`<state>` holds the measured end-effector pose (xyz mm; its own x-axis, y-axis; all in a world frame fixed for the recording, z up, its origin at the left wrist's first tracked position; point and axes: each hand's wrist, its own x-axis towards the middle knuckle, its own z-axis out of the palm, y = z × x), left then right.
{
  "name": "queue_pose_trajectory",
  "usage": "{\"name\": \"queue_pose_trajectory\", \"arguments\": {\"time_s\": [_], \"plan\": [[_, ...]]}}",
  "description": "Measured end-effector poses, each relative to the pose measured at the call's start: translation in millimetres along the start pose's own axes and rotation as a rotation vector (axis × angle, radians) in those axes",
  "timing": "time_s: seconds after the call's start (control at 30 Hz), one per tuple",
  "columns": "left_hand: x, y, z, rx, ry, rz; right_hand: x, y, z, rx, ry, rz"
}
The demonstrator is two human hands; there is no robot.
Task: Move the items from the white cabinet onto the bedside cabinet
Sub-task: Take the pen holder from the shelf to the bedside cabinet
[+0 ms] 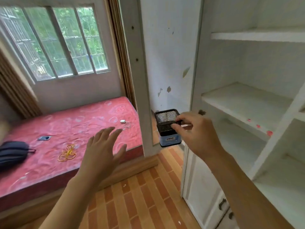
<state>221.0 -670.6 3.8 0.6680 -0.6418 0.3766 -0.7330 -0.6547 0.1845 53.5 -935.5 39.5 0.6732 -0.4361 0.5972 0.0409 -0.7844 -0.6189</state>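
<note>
My right hand (196, 134) pinches the rim of a black mesh pen holder (166, 124) with a blue label at its base, holding it in the air just left of the white cabinet (244, 103). The cabinet's open shelves on the right show only a few small red bits on one ledge. My left hand (103, 149) is stretched out with fingers spread, holding nothing, over the edge of the bed. No bedside cabinet is in view.
A bed with a red mattress (69, 129) carries a dark pouch (13, 152), a yellow cord (67, 153), a small dark device (44, 138) and a white charger with cable (126, 123). Striped wooden floor lies below. A white pillar (140, 80) stands between bed and cabinet.
</note>
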Motion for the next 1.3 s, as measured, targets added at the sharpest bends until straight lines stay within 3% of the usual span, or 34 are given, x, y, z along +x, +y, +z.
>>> {"name": "queue_pose_trajectory", "arguments": {"time_s": [0.3, 0.5, 0.87, 1.3], "plan": [[-132.3, -128.2, -60.9, 0.157, 0.024, -0.290, -28.7, -91.8, 157.1, 0.188, -0.258, -0.178], [-239.8, -204.9, -114.0, 0.226, 0.065, -0.546, -63.6, -187.6, 250.3, 0.288, -0.387, -0.283], [-420.2, -351.1, -203.2, 0.376, 0.051, -0.831, -141.3, -362.5, 413.9, 0.411, -0.578, -0.441], [-532.1, -448.0, -234.4, 0.378, 0.086, -1.100, -190.7, -496.2, 559.2, 0.516, -0.805, -0.541]]}}
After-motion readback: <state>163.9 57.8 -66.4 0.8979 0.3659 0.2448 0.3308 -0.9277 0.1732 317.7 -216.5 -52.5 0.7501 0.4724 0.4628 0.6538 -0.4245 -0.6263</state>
